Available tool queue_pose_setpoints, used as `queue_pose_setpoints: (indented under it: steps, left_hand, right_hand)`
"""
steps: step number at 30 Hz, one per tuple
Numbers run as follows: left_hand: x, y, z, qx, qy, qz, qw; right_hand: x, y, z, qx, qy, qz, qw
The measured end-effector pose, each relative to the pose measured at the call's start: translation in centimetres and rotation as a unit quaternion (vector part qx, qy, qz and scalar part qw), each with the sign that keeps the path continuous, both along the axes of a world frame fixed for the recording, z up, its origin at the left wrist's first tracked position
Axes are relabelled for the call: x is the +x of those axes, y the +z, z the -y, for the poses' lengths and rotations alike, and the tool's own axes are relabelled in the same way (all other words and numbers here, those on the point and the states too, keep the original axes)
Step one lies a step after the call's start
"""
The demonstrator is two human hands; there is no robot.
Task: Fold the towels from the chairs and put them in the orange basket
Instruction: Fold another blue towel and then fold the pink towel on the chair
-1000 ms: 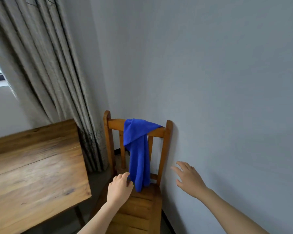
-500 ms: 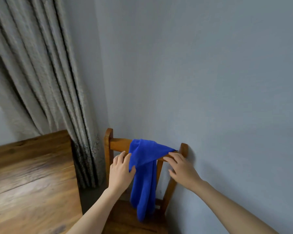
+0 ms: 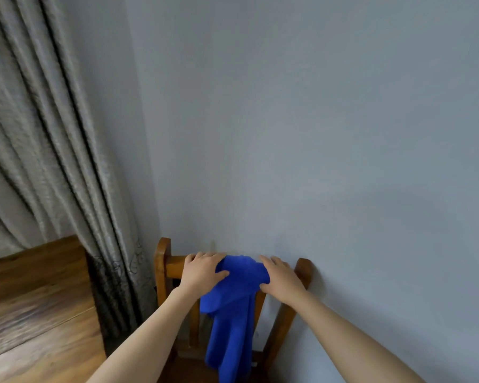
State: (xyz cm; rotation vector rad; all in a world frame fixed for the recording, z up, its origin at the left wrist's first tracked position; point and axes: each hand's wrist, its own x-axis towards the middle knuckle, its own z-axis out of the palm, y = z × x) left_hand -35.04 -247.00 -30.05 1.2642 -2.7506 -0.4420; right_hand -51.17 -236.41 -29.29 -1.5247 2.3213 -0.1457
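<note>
Over chair back [image 3: 174, 268], bunched blue towel [image 3: 233, 313] hangs.

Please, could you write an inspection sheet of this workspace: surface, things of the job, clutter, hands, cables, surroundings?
Surface: wooden table at the left, partly in view.
Job's things: blue towel draped over the top rail of the wooden chair; orange basket not in view.
Clutter: nothing seen.
Hands: left hand and right hand grip the towel at the rail, one on each side.
Cables: nothing seen.
Surroundings: grey curtain, grey wall behind the chair.
</note>
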Motion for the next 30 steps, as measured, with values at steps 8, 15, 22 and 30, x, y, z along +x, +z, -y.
queue_pose_setpoints:
  steps: [8,15,22,30]
  left_hand:
    - [0.1,-0.4,-1.7,0.012,0.058,-0.189,0.98]
    - [1.4,0.0,-4.8,0.095,0.15,-0.345,0.922]
    - [3.9,2.4,-11.0,0.105,0.174,-0.397,0.895]
    - [5.9,6.6,-20.5,0.063,0.19,-0.508,0.838]
  right_hand:
    - [-0.3,-0.4,-0.9,-0.124,-0.013,-0.05,0.991]
    - [0.3,2.3,-2.7,-0.202,0.021,-0.008,0.979]
    - [1.2,6.4,-7.4,-0.287,0.043,0.065,0.955]
    - [1.7,11.6,-13.7,-0.287,0.07,0.243,0.924]
